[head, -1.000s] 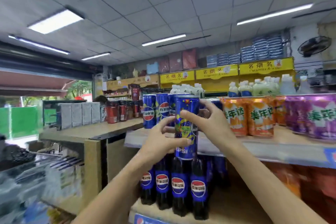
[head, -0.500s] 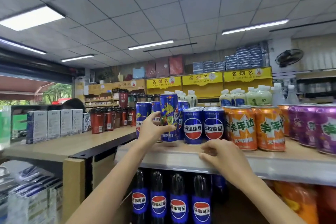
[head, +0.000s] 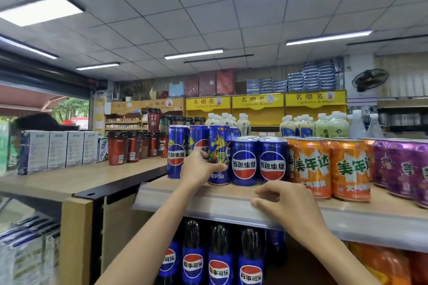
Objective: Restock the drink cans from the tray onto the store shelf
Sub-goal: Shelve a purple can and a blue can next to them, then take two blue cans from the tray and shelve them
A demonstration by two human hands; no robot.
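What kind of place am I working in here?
Most likely a small convenience or grocery store: a shelf lined with rows of blue cola cans and orange soda cans, yellow "Cigarette & wine" signs on the back wall, and cola bottles stocked below.

the left hand (head: 199, 170) is wrapped around a tall blue can (head: 219, 146) that stands upright near the front edge of the shelf (head: 185, 201). two short blue cans (head: 244, 161) stand just beside it, then orange cans (head: 312, 166) and purple cans (head: 403, 169) toward the right end. the right hand (head: 286, 203) rests on the shelf's front edge, fingers curled, holding nothing. dark bottles (head: 220, 259) stand on the level below.
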